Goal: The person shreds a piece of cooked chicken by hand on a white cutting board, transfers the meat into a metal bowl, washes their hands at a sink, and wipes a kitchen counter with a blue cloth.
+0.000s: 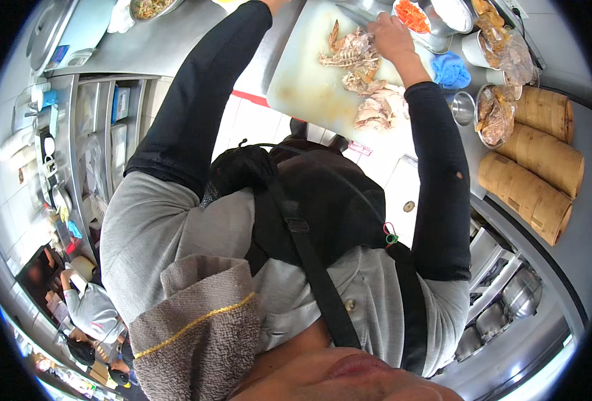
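Note:
A picked poultry carcass with bare ribs lies on a large white cutting board. My right hand is at the carcass's right end, its bent fingers holding the edge. Nearer to me on the board are a bony, skin-covered piece and a pile of pale, torn meat. My left arm, in a black sleeve, reaches up to the top edge; only the wrist shows there, and the left hand itself is out of view.
Right of the board are a bowl of shredded carrot, a blue cloth, a metal cup, a bowl of bagged brown food and bamboo steamers. A bowl of mixed food stands upper left. Another person is farther off, lower left.

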`<state>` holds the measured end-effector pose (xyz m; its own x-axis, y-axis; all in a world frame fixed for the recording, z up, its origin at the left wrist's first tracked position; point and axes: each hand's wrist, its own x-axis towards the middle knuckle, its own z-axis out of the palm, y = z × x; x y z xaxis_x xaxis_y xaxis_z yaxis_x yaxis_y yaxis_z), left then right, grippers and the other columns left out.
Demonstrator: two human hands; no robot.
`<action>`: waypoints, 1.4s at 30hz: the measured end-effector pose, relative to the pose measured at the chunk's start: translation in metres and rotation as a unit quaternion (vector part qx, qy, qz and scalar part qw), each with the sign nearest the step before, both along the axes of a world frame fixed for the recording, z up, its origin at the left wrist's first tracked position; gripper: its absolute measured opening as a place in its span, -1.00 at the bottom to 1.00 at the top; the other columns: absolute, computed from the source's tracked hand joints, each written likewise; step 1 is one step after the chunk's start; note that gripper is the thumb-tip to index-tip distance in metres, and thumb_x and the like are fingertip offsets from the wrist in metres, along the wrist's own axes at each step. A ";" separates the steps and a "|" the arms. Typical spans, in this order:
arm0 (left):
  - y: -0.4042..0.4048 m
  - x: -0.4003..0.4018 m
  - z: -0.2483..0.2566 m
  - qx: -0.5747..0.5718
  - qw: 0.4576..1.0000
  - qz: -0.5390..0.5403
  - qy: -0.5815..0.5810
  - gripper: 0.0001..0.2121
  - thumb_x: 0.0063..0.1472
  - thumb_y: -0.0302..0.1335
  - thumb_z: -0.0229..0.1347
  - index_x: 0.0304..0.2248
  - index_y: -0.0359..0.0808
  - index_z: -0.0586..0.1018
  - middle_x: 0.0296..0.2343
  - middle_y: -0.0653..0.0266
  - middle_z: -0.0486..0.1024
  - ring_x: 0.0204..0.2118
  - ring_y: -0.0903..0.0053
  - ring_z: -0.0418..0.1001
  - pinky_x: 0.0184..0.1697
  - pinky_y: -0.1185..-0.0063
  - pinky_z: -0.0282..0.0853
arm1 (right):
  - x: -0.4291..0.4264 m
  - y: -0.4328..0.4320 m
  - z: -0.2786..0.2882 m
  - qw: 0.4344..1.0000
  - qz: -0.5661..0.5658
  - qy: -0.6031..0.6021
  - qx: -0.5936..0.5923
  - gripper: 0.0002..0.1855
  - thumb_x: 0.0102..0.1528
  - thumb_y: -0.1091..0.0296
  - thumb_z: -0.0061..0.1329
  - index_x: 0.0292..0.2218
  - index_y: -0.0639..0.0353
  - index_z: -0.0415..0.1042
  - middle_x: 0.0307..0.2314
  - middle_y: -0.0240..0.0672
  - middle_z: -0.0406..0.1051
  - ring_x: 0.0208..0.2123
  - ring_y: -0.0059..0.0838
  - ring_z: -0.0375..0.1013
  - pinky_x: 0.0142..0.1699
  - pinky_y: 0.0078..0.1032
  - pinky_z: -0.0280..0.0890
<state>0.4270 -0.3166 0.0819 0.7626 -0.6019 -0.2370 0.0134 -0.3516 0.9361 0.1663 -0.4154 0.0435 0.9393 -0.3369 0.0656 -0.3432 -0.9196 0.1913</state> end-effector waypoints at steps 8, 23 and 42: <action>0.095 -0.031 -0.016 -0.100 0.992 -0.077 -0.003 -0.74 0.03 -0.56 0.15 -0.26 -0.33 0.40 -0.47 0.19 0.47 -0.55 0.52 0.45 -0.52 0.55 0.42 | 0.022 0.014 0.076 0.936 -0.038 -0.070 0.343 -0.63 0.15 0.08 -0.12 -0.19 0.21 0.41 -0.33 -0.16 0.50 -0.28 -0.15 0.50 -0.20 -0.31 0.37; 0.217 -0.059 -0.040 -0.068 0.987 -0.038 0.142 -0.63 0.07 -0.63 0.10 -0.11 -0.30 0.30 -0.38 0.16 0.47 -0.53 0.59 0.47 -0.49 0.60 0.50 | -0.002 0.058 0.004 0.960 0.085 0.072 0.258 -0.19 -0.29 0.41 0.19 0.05 -0.25 0.27 0.04 -0.35 0.16 0.05 0.09 0.17 0.11 -0.21 0.25; 0.192 -0.100 -0.058 -0.096 0.954 -0.133 0.250 -0.50 0.11 -0.64 0.09 0.02 -0.26 0.18 -0.29 0.13 0.45 -0.41 0.56 0.47 -0.37 0.56 0.53 | 0.027 0.062 0.044 0.851 0.152 -0.029 0.501 -0.58 0.07 0.30 0.04 -0.01 0.06 0.38 -0.03 -0.21 0.34 0.03 -0.28 0.31 0.12 -0.42 0.19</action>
<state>0.3268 -0.1244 0.0235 0.3965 -0.8275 -0.3975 0.4094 -0.2282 0.8834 0.1935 -0.3536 0.0872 0.9980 0.0067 -0.0625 -0.0427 -0.6587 -0.7512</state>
